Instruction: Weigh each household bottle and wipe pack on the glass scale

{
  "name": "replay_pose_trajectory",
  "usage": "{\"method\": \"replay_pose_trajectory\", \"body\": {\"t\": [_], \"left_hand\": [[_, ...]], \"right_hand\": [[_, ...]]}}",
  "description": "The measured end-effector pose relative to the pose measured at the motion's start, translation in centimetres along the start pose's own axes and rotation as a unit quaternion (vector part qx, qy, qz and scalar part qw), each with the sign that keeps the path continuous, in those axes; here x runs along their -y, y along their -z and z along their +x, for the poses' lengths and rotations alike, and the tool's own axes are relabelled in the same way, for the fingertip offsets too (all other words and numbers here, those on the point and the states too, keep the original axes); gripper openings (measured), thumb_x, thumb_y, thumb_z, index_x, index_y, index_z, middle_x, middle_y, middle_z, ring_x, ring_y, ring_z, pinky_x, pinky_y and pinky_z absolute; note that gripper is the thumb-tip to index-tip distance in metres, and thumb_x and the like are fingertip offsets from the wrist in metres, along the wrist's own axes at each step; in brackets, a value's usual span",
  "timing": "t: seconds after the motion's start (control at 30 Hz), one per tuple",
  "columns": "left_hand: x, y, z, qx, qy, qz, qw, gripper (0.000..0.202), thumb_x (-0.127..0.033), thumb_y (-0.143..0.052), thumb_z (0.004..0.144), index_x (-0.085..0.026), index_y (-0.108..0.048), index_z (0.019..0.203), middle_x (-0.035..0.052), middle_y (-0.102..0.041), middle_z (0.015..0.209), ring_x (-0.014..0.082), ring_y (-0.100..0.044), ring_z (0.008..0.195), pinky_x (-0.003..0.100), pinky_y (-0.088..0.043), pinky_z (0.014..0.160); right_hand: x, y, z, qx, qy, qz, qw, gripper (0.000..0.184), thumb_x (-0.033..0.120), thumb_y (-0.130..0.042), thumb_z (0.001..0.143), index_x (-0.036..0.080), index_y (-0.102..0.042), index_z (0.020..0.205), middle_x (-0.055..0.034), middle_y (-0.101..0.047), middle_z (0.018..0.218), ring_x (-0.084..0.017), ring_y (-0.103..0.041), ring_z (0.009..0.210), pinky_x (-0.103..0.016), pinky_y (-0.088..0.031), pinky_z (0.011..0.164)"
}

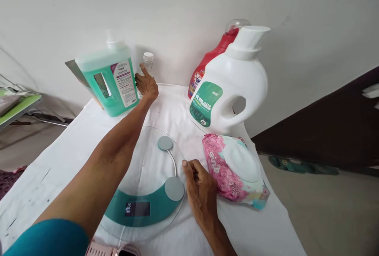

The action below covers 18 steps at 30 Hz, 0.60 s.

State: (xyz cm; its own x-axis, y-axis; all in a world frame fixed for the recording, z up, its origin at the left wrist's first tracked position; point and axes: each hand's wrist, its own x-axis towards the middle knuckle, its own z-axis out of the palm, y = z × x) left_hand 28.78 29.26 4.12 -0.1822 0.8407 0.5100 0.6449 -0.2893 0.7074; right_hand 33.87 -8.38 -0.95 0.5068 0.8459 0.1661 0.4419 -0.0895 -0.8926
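Note:
At the back of the table, my left hand (pixel 147 86) reaches between a bottle of green liquid (pixel 114 90) and a small clear jar with a white cap (pixel 148 57). Its fingers are partly spread; one points up in front of the jar, and any contact is unclear. My right hand (pixel 203 189) is closed at the right rim of a round glass bathroom scale (pixel 166 212), thumb tip against the edge. The scale's display is lit, and my left arm crosses over it. Beside my right hand lies a pink and blue pack of wipes (pixel 233 169).
A large white detergent bottle (pixel 233 86) stands at the back right, partly hiding a red bottle (pixel 209 60). A pink-strapped watch (pixel 100 249) lies at the near edge. White cloth (pixel 254 232) covers the table, which backs onto a wall. A green surface (pixel 22 108) is at left.

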Motion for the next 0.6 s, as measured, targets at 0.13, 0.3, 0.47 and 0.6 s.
{"method": "replay_pose_trajectory", "body": {"t": [0.13, 0.3, 0.47, 0.6], "left_hand": [[-2.0, 0.9, -0.2, -0.009, 0.058, 0.039, 0.998, 0.088, -0.013, -0.068, 0.09, -0.01, -0.025, 0.166, 0.0352, -0.035, 0.162, 0.0465, -0.051, 0.145, 0.072, -0.039, 0.118], [-3.3, 3.4, -0.4, 0.042, 0.053, 0.03, 0.997, 0.094, -0.017, -0.081, 0.084, -0.01, -0.03, 0.163, 0.0358, -0.02, 0.171, 0.0502, -0.042, 0.154, 0.072, -0.032, 0.125], [-4.8, 6.6, -4.1, 0.097, -0.073, -0.063, 0.991, 0.102, -0.032, -0.092, 0.079, -0.017, -0.03, 0.16, 0.0307, -0.021, 0.173, 0.0509, -0.01, 0.166, 0.075, -0.014, 0.13], [-9.1, 10.1, -14.7, 0.233, -0.171, -0.126, 0.949, 0.111, -0.063, -0.087, 0.08, -0.02, -0.026, 0.162, 0.0285, -0.032, 0.168, 0.0515, -0.025, 0.162, 0.074, -0.029, 0.125]], "right_hand": [[0.3, -0.2, 0.1, -0.001, 0.003, 0.021, 1.0, 0.049, 0.056, -0.048, 0.104, 0.026, -0.034, 0.068, 0.0067, -0.034, 0.057, -0.012, -0.032, 0.053, -0.029, -0.032, 0.057], [0.5, -0.4, 0.2, -0.014, 0.017, 0.029, 0.999, 0.047, 0.053, -0.046, 0.103, 0.026, -0.032, 0.068, 0.0069, -0.034, 0.058, -0.012, -0.032, 0.054, -0.029, -0.031, 0.057], [0.3, -0.4, 0.2, -0.021, 0.033, 0.013, 0.999, 0.045, 0.055, -0.044, 0.104, 0.026, -0.037, 0.07, 0.0056, -0.041, 0.059, -0.013, -0.039, 0.057, -0.03, -0.036, 0.062], [-0.2, -0.6, 0.2, -0.023, 0.041, 0.008, 0.999, 0.042, 0.053, -0.046, 0.102, 0.027, -0.041, 0.07, 0.0037, -0.048, 0.06, -0.015, -0.044, 0.058, -0.031, -0.039, 0.063]]}}
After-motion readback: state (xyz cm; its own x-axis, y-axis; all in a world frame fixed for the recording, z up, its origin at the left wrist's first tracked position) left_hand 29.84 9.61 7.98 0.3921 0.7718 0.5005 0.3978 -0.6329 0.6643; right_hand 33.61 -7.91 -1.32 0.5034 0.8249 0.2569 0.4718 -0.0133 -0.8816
